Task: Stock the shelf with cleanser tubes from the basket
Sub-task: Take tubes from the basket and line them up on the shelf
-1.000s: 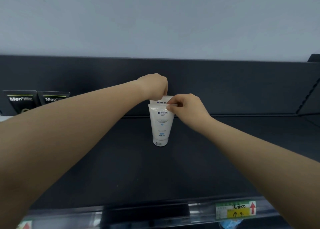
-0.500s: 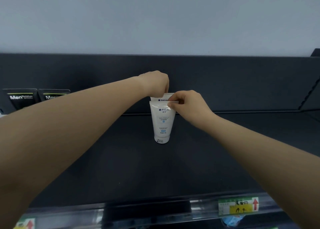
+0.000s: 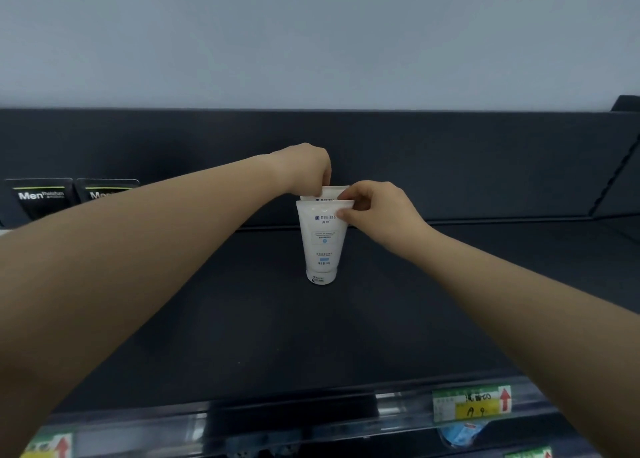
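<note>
Two white cleanser tubes stand cap-down on the dark shelf (image 3: 311,336), one right behind the other. The front tube (image 3: 322,246) is pinched at its upper right corner by my right hand (image 3: 377,208). Only the top strip of the rear tube (image 3: 327,193) shows above it, and my left hand (image 3: 304,168) grips that strip from above. The basket is out of view.
Two black Men's product packs (image 3: 41,198) stand at the shelf's far left. The shelf's black back panel (image 3: 450,159) rises behind the tubes. A clear front rail carries a yellow-green price tag (image 3: 471,405) at the lower right and another at the lower left.
Both hands stay on the tube tops. The view has shifted slightly, and the tubes sit a touch more upright and aligned than a second ago.
</note>
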A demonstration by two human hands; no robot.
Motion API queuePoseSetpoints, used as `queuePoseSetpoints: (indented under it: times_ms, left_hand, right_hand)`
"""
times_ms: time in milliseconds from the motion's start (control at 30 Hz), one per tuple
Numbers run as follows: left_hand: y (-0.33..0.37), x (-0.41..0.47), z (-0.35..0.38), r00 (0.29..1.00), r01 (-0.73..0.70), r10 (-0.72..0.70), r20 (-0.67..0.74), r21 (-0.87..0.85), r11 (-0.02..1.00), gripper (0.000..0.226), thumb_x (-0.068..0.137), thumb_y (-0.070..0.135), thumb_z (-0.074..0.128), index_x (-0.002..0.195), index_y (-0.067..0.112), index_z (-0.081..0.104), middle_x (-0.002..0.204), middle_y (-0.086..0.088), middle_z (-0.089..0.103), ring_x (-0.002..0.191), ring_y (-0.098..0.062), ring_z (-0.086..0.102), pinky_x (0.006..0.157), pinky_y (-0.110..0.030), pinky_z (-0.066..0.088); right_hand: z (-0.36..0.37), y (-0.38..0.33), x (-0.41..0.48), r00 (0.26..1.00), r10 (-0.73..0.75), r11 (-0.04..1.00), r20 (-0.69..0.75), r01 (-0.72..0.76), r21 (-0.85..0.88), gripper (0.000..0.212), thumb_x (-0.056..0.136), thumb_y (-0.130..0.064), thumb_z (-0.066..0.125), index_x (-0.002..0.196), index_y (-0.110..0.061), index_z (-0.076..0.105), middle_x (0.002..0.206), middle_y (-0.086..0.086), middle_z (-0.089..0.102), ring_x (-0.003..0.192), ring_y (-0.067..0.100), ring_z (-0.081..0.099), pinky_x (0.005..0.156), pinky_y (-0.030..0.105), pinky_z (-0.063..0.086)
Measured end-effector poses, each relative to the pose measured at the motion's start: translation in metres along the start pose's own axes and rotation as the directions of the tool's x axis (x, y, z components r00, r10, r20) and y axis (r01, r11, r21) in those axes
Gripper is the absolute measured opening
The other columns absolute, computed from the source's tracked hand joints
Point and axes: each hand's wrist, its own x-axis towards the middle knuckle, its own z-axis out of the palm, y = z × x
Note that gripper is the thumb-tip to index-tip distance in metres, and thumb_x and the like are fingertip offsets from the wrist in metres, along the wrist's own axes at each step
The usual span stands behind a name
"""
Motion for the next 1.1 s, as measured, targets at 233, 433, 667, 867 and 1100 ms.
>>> queuePoseSetpoints:
  times_ms: [233, 433, 667, 867, 1100]
  left_hand:
    - [-0.009, -0.021, -0.008, 0.99, 0.082, -0.099, -0.099, -0.159, 0.984, 0.037, 0.088, 0.007, 0.05, 0.122, 0.012, 0.063, 0.118, -0.003, 0.065, 0.106, -0.02, 0.06, 0.09, -0.029, 0.047]
    - [-0.027, -0.054, 0.036, 0.938, 0.34, -0.32, 0.13, -0.521, 0.783, 0.03, 0.083, -0.002, 0.054, 0.11, 0.004, 0.065, 0.084, -0.012, 0.071, 0.072, -0.022, 0.07, 0.072, -0.03, 0.06]
    - [-0.016, -0.073, 0.079, 0.944, 0.329, -0.169, 0.283, -0.792, 0.513, 0.027, 0.079, -0.001, 0.069, 0.106, 0.003, 0.069, 0.099, -0.013, 0.072, 0.078, -0.013, 0.069, 0.063, -0.015, 0.057]
    - [-0.008, -0.073, 0.085, 0.953, 0.296, -0.213, 0.217, -0.826, 0.48, 0.02, 0.08, 0.003, 0.071, 0.1, 0.001, 0.069, 0.093, -0.009, 0.071, 0.078, -0.014, 0.069, 0.068, -0.02, 0.059]
    - [-0.003, -0.074, 0.084, 0.953, 0.294, -0.216, 0.211, -0.811, 0.506, 0.02, 0.082, 0.006, 0.071, 0.101, 0.003, 0.069, 0.087, -0.003, 0.069, 0.077, -0.012, 0.068, 0.065, -0.018, 0.058]
  right_hand:
    - [0.0, 0.006, -0.006, 0.996, 0.083, 0.995, 0.028, -0.085, 0.055, 0.021, 0.081, -0.022, 0.07, 0.101, -0.019, 0.065, 0.092, -0.008, 0.066, 0.083, 0.005, 0.062, 0.061, 0.013, 0.044]
    - [0.015, 0.019, -0.013, 0.973, 0.199, 0.973, 0.116, -0.21, 0.093, 0.029, 0.078, -0.025, 0.074, 0.105, -0.016, 0.066, 0.099, -0.001, 0.07, 0.09, 0.012, 0.066, 0.071, 0.024, 0.053]
    - [0.025, 0.021, -0.016, 0.964, 0.214, 0.971, 0.16, -0.227, 0.07, 0.025, 0.078, -0.024, 0.074, 0.101, -0.016, 0.066, 0.098, 0.0, 0.071, 0.09, 0.014, 0.067, 0.085, 0.035, 0.056]
    - [0.026, 0.02, -0.019, 0.965, 0.215, 0.971, 0.154, -0.228, 0.075, 0.023, 0.079, -0.022, 0.073, 0.1, -0.015, 0.067, 0.095, 0.001, 0.072, 0.086, 0.016, 0.068, 0.085, 0.038, 0.056]
    - [0.025, 0.018, -0.021, 0.963, 0.229, 0.968, 0.144, -0.241, 0.075, 0.023, 0.079, -0.021, 0.073, 0.101, -0.014, 0.067, 0.095, 0.002, 0.071, 0.086, 0.016, 0.068, 0.085, 0.038, 0.057]
